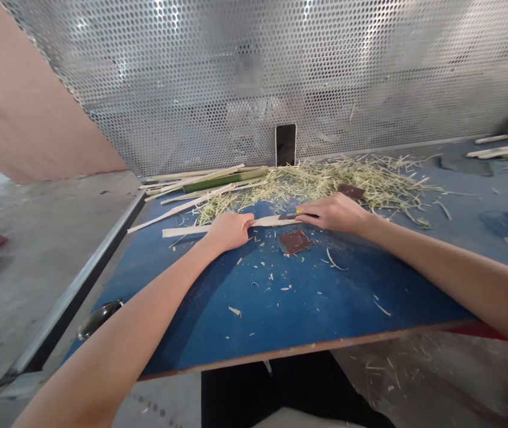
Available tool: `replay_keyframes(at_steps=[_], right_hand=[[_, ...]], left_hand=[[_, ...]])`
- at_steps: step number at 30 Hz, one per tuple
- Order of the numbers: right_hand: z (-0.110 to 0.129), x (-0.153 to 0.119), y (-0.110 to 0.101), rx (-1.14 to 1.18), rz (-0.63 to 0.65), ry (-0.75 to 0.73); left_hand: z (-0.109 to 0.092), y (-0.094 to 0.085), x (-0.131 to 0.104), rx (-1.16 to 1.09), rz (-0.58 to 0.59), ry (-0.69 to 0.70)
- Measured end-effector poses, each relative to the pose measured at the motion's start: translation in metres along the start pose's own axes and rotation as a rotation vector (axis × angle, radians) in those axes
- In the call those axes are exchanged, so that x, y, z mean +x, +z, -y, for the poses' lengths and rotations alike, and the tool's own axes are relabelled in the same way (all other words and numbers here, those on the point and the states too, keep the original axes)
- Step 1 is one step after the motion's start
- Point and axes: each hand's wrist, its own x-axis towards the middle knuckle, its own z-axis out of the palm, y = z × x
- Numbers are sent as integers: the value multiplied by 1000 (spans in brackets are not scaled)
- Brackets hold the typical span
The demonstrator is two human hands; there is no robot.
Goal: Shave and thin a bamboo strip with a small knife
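A pale bamboo strip (185,230) lies crosswise over the blue table, and my left hand (231,230) is closed around its middle. My right hand (335,213) is closed on a knife (290,216), whose dark blade rests against the strip's right part. Part of the knife's handle is hidden by the fingers. Just below the blade lies a square of brown sandpaper (294,241). Small shavings are scattered in front of both hands.
Behind the hands a heap of shavings (370,181) spreads along the blue table (236,324). More strips and a green bamboo piece (212,182) lie at the back left. A phone (285,145) leans on the perforated metal screen (191,77). A dark object (99,319) sits front left.
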Motion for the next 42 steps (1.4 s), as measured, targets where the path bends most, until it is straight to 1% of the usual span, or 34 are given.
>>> replay_keyframes(at_steps=[4,18,28,37,42], right_hand=[[3,0,-1,-55,-34,-10],[-1,1,1,-44,-51,31],[-1,1,2,3,-9,66],[1,2,2,-3,40,91],[4,1,1,5,41,101]], left_hand=[[0,0,0,3,-1,-2],[0,1,1,10,13,-6],[0,1,1,5,9,-9],[0,2,2,27,20,-12],[0,3,1,16,5,-18]])
